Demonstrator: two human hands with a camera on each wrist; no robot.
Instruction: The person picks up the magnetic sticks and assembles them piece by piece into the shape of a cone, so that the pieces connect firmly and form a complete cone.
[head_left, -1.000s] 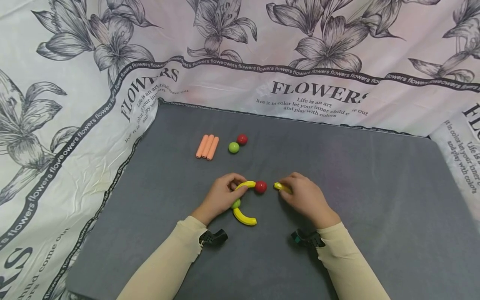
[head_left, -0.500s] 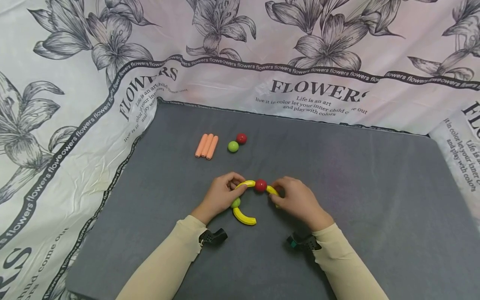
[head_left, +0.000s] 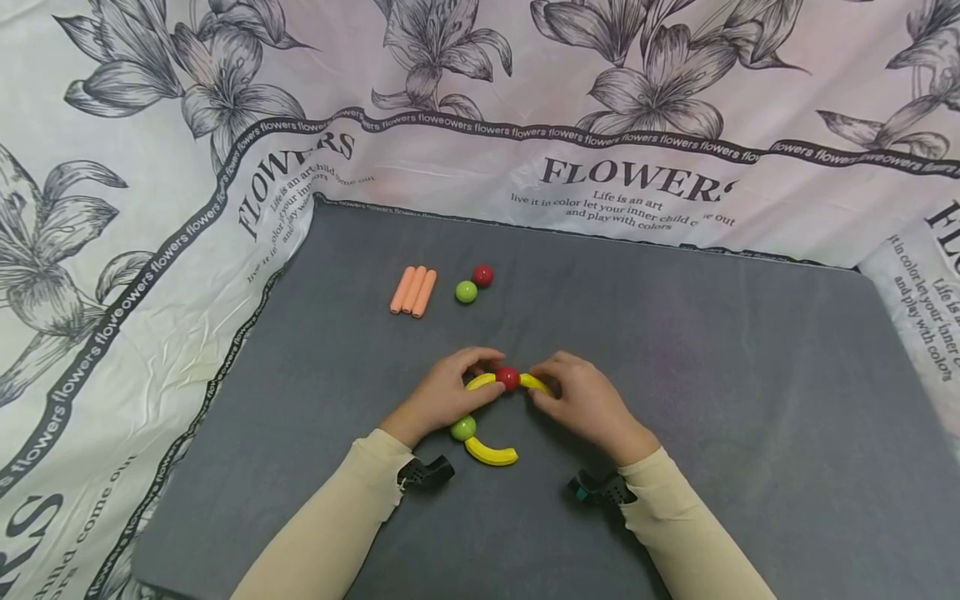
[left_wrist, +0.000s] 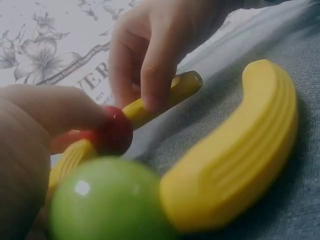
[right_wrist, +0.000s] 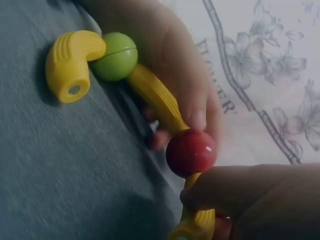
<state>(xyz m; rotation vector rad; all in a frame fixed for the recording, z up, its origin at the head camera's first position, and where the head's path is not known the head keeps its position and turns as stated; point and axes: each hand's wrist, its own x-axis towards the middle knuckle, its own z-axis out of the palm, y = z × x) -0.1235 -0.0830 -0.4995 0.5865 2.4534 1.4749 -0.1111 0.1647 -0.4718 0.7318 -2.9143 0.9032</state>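
A chain of yellow curved rods and coloured balls lies on the dark table. My left hand (head_left: 442,392) grips the red ball (head_left: 507,379) between thumb and fingers, over the middle yellow rod (right_wrist: 157,95). That rod runs from the red ball to a green ball (head_left: 462,428). Joined to the green ball is another yellow curved rod (head_left: 491,455), its free end pointing right. My right hand (head_left: 588,408) pinches a third yellow rod (left_wrist: 165,97), whose inner end touches the red ball. A small metal disc shows in the open rod end in the right wrist view.
Behind the hands lie several orange straight rods (head_left: 412,292), side by side. Right of them sit a loose green ball (head_left: 467,292) and a loose red ball (head_left: 483,276), close together. A flower-printed sheet (head_left: 450,167) rises along the table's far edge.
My right hand has brought its yellow rod leftward to the red ball. My left fingers have shifted from the middle rod onto the red ball, and the chain has slid slightly towards me.
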